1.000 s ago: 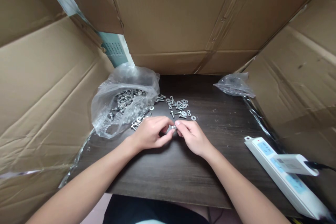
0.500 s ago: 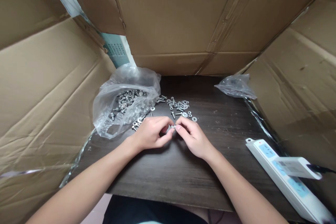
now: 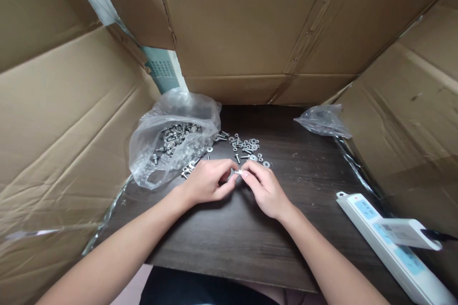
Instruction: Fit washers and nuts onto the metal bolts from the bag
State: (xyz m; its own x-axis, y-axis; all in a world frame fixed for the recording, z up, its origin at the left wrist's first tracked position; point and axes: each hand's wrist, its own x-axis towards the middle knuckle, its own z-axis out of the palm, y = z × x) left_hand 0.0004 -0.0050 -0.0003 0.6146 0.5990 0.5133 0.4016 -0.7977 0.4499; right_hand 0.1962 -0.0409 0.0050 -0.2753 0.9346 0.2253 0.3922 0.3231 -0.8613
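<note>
My left hand [image 3: 209,182] and my right hand [image 3: 263,187] meet fingertip to fingertip over the dark wooden table [image 3: 229,233]. Between them both pinch a small silver bolt [image 3: 238,171]. Just beyond the fingers lies a scatter of loose bolts, nuts and washers [image 3: 245,147]. To the left sits a clear plastic bag [image 3: 171,140] holding several more silver bolts, with a few spilled at its mouth close to my left hand.
Cardboard walls [image 3: 246,24] enclose the table at the back and both sides. A second small crumpled clear bag [image 3: 322,121] lies at the back right. A white power strip [image 3: 390,243] with a plugged adapter lies at the right front edge.
The hands stay together on the bolt, with only slight finger shifts. The view has drifted a little downward and left.
</note>
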